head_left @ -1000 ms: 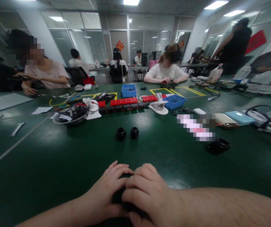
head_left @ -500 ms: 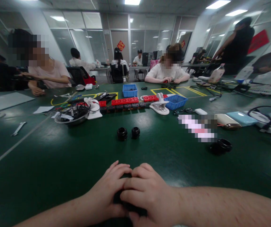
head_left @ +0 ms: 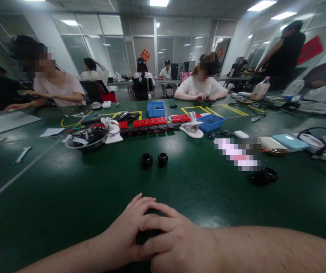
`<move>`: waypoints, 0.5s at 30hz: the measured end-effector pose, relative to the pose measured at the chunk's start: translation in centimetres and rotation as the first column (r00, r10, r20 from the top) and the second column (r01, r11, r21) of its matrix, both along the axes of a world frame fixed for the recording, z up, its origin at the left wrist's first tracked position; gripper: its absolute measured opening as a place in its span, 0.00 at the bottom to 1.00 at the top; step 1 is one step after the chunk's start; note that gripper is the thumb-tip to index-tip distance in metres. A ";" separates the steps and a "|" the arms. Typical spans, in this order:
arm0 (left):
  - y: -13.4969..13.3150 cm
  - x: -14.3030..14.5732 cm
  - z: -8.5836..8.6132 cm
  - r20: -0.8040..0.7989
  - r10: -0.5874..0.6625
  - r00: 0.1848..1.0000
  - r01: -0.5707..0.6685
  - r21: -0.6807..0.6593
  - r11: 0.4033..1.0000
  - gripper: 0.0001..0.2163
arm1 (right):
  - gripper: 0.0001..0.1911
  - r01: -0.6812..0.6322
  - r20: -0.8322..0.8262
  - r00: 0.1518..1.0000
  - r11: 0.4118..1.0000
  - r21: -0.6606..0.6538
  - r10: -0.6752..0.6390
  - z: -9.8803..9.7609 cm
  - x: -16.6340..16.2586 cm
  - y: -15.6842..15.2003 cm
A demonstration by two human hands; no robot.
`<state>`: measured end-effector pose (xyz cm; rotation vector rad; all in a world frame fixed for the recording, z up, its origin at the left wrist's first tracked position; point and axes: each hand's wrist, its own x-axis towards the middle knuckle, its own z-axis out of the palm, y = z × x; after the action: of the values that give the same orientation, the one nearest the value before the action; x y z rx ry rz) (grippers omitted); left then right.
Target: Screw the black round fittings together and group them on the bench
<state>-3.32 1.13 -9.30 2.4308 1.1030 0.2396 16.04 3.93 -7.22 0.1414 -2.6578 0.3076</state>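
Note:
Close in front of me, my left hand (head_left: pixel 131 227) and my right hand (head_left: pixel 177 237) curl around a black part (head_left: pixel 147 237), with the fingertips of both meeting over it. Most of that part is hidden by the fingers, so its shape cannot be made out. Farther out on the table stand two black ring-shaped plastic fittings, a larger fitting (head_left: pixel 146 161) on the left and a smaller fitting (head_left: pixel 163 159) on the right. Their round openings face up. More black fittings (head_left: pixel 265 175), seemingly close together, lie off to the right.
Across the green table (head_left: pixel 94 182) sit a metal bowl (head_left: pixel 86 146) of cables, red power strips (head_left: pixel 150 121), a white clip stand (head_left: pixel 192 129) and blue baskets (head_left: pixel 156 109). A wrench (head_left: pixel 23 155) lies left. Several people sit beyond, including a person (head_left: pixel 201 85) opposite.
My right hand has shifted round the black part, its fingers now farther left and more spread. My left hand stays in place. A person at the left has stretched out an arm.

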 end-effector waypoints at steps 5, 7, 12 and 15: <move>0.0 0.0 0.0 0.056 0.026 0.998 -0.026 0.003 1.000 0.27 | 0.12 0.015 -0.061 0.998 1.000 0.023 -0.014 -0.2 0.3 -0.2; 0.1 0.0 0.0 0.067 0.022 0.998 -0.022 -0.007 1.000 0.29 | 0.13 0.089 -0.138 0.987 0.996 -0.002 -0.088 0.0 0.4 -0.5; 0.1 0.0 0.4 0.054 -0.001 0.999 0.003 -0.039 0.999 0.32 | 0.21 0.294 -0.136 0.940 0.945 -0.146 -0.313 0.5 0.4 -0.8; 0.1 0.0 0.5 0.061 0.003 0.998 -0.001 -0.034 0.999 0.31 | 0.23 0.339 -0.075 0.931 0.923 -0.180 -0.357 0.3 0.2 -0.9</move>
<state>-3.27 1.21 -8.81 2.3764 1.0742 0.2916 16.24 3.02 -6.95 -0.3564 -2.4779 0.3860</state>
